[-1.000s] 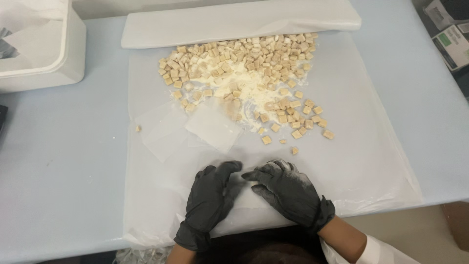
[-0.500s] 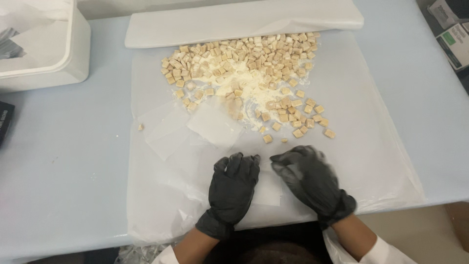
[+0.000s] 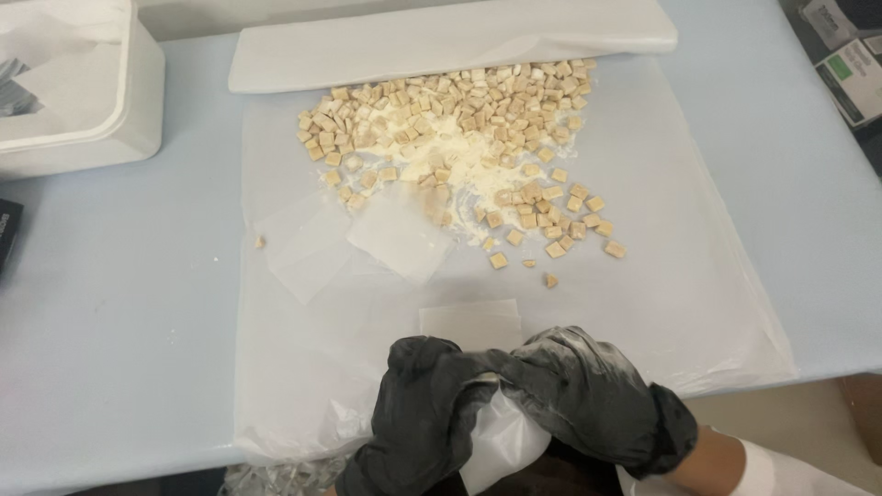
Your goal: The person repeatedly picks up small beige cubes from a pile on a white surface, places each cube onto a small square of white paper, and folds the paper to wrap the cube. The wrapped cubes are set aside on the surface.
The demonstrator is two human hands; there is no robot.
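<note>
Bag (image 3: 501, 436) sits at the desk's near edge, pinched shut-fingered by both hands (image 3: 528, 404) — a tug could drag the sheet (image 3: 698, 303) and scatter the far cubes (image 3: 459, 119).

Both wrists were cut off by the lower edge, and the fingertips of the left hand (image 3: 418, 413) and the right hand (image 3: 588, 395) were hidden in the folds of a white paper piece (image 3: 501, 436), whose outline could not be made out. The white tub (image 3: 110, 110) and the boxes (image 3: 850, 64) were cropped by the side edges.
</note>
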